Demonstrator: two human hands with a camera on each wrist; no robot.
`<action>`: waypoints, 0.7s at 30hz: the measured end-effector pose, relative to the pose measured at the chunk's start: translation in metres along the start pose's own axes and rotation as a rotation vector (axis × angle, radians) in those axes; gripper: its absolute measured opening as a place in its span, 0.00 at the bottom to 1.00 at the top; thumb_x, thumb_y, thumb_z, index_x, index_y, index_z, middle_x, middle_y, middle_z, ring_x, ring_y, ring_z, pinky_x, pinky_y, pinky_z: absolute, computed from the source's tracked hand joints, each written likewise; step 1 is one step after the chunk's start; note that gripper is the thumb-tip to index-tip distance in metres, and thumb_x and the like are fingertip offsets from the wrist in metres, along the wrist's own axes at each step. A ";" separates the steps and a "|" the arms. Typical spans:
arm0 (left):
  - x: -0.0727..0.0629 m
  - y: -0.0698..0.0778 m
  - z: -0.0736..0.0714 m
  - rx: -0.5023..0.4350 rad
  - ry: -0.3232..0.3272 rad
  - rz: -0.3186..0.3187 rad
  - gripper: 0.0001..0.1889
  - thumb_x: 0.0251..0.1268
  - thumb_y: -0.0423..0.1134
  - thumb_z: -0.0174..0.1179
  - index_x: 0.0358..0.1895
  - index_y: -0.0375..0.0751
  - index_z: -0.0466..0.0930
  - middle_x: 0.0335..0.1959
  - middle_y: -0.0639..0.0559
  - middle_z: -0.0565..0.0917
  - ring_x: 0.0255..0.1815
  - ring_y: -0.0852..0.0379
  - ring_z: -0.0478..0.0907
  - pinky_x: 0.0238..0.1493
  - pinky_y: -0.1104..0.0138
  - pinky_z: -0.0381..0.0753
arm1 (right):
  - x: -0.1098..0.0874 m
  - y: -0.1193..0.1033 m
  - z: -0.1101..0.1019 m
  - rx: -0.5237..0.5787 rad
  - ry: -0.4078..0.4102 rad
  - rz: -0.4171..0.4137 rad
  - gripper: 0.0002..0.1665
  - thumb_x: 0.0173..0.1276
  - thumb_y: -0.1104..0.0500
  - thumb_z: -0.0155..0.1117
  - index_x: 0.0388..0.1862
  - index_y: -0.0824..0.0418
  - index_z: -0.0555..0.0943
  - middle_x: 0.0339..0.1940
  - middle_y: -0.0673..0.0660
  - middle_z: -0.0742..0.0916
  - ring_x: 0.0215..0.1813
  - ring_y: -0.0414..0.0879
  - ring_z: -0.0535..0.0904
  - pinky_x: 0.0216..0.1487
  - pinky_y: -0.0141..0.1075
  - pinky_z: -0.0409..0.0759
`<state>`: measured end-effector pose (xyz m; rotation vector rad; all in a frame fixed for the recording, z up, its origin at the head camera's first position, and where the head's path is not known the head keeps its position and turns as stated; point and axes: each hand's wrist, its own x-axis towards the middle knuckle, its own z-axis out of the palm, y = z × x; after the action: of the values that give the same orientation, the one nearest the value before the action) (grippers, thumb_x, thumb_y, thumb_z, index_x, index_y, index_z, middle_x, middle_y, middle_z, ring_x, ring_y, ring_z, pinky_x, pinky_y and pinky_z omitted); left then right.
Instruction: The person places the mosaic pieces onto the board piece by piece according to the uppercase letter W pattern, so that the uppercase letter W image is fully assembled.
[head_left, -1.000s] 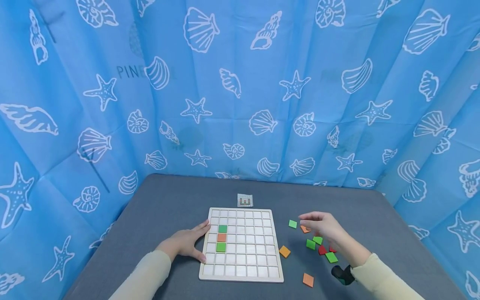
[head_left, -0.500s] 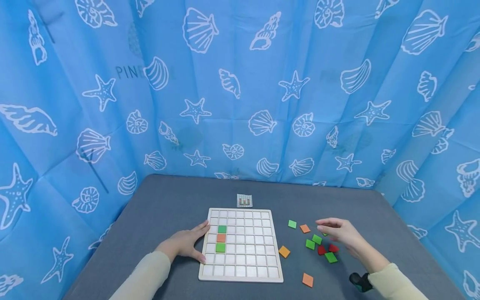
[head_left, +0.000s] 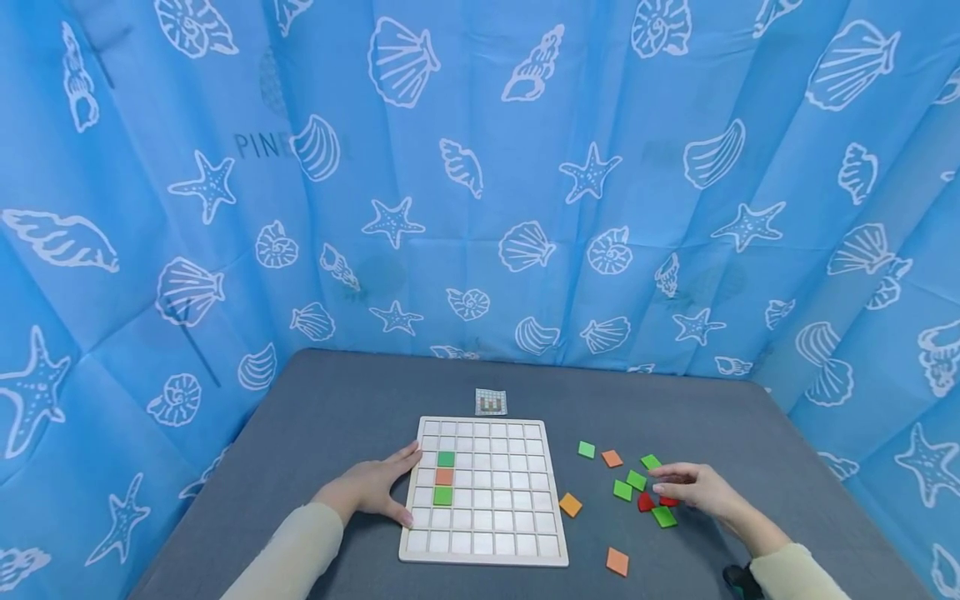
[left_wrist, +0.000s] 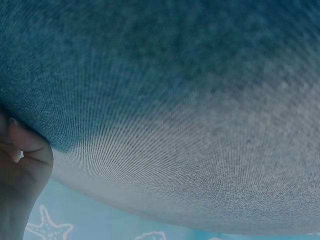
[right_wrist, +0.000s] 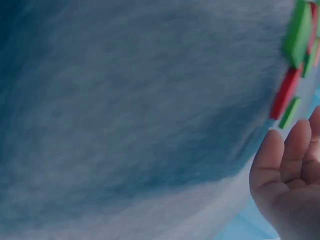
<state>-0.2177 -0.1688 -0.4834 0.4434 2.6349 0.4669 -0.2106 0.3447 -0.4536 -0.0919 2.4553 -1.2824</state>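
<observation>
In the head view my left hand [head_left: 373,485] rests at the left edge of a pale wooden grid board [head_left: 557,525], fingers spread, thumb at the rim. A dark green tile [head_left: 446,459], an orange tile [head_left: 444,477] and a light green tile [head_left: 442,497] fill a short column in the board's cells. My right hand [head_left: 701,490] hovers at a loose cluster of square tiles, holding nothing. Its fingertips overlap a red tile [head_left: 667,502], close to a green tile [head_left: 663,517]. The right wrist view shows its fingers [right_wrist: 267,157] extended beside a red tile [right_wrist: 286,94].
Behind the board lies a small printed pattern card [head_left: 491,402]. More tiles lie scattered to the board's right, among them a yellow-orange tile [head_left: 570,505] near its edge and an orange tile [head_left: 617,562] nearer me. A blue shell-print curtain [head_left: 480,208] surrounds the grey table [head_left: 360,400].
My right hand has moved right and toward me, from above the upper orange tile to the red tiles, uncovering several tiles. The left hand and the board stay put.
</observation>
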 end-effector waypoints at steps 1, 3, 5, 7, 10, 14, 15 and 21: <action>0.000 0.000 0.000 0.001 0.001 -0.001 0.58 0.40 0.65 0.73 0.78 0.52 0.54 0.79 0.58 0.49 0.72 0.43 0.61 0.65 0.48 0.65 | 0.000 0.003 0.000 -0.006 -0.016 -0.012 0.26 0.70 0.57 0.64 0.57 0.76 0.76 0.46 0.59 0.84 0.44 0.49 0.78 0.43 0.46 0.79; 0.000 0.000 0.000 0.002 0.002 -0.003 0.58 0.40 0.65 0.72 0.78 0.53 0.54 0.79 0.58 0.49 0.72 0.43 0.61 0.65 0.48 0.65 | 0.001 0.008 0.001 -0.019 -0.046 -0.039 0.26 0.69 0.58 0.64 0.56 0.77 0.76 0.44 0.58 0.84 0.42 0.47 0.77 0.41 0.43 0.79; 0.000 0.001 0.000 0.000 0.004 -0.003 0.58 0.40 0.64 0.73 0.78 0.53 0.54 0.79 0.58 0.49 0.72 0.43 0.61 0.65 0.48 0.64 | 0.001 0.010 0.003 -0.026 -0.058 -0.048 0.24 0.69 0.58 0.65 0.54 0.77 0.76 0.42 0.56 0.83 0.40 0.47 0.75 0.39 0.41 0.77; 0.000 0.001 0.000 0.001 0.003 -0.004 0.58 0.40 0.65 0.73 0.78 0.53 0.54 0.79 0.58 0.49 0.72 0.43 0.61 0.65 0.48 0.64 | 0.001 0.010 0.005 -0.035 -0.062 -0.062 0.24 0.68 0.59 0.66 0.52 0.78 0.77 0.39 0.55 0.83 0.38 0.47 0.73 0.37 0.40 0.75; 0.000 0.000 0.001 0.000 0.004 -0.004 0.58 0.40 0.65 0.73 0.78 0.53 0.54 0.79 0.58 0.49 0.72 0.43 0.61 0.65 0.48 0.64 | 0.002 0.008 0.010 -0.057 -0.047 -0.065 0.23 0.65 0.59 0.69 0.50 0.77 0.79 0.36 0.54 0.82 0.36 0.48 0.71 0.35 0.39 0.73; 0.001 -0.001 0.002 -0.001 0.006 -0.008 0.58 0.40 0.65 0.73 0.78 0.53 0.54 0.79 0.59 0.49 0.72 0.42 0.61 0.65 0.47 0.64 | 0.006 0.007 0.013 -0.097 -0.013 -0.041 0.21 0.62 0.60 0.72 0.47 0.75 0.80 0.35 0.54 0.81 0.36 0.48 0.70 0.36 0.39 0.70; 0.001 -0.001 0.002 0.000 0.006 -0.009 0.58 0.40 0.65 0.73 0.78 0.53 0.54 0.79 0.59 0.49 0.72 0.42 0.61 0.65 0.47 0.64 | 0.007 0.007 0.014 -0.105 -0.004 -0.031 0.20 0.62 0.60 0.72 0.46 0.74 0.81 0.35 0.54 0.81 0.36 0.47 0.69 0.36 0.39 0.69; 0.001 -0.001 0.002 0.001 0.008 -0.014 0.58 0.40 0.65 0.73 0.78 0.53 0.54 0.79 0.59 0.49 0.72 0.42 0.61 0.65 0.47 0.64 | 0.010 0.006 0.016 -0.141 0.003 -0.028 0.18 0.60 0.63 0.72 0.46 0.73 0.81 0.36 0.55 0.80 0.35 0.48 0.67 0.37 0.39 0.66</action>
<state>-0.2182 -0.1685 -0.4858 0.4236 2.6444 0.4634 -0.2137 0.3340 -0.4695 -0.1613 2.5531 -1.1198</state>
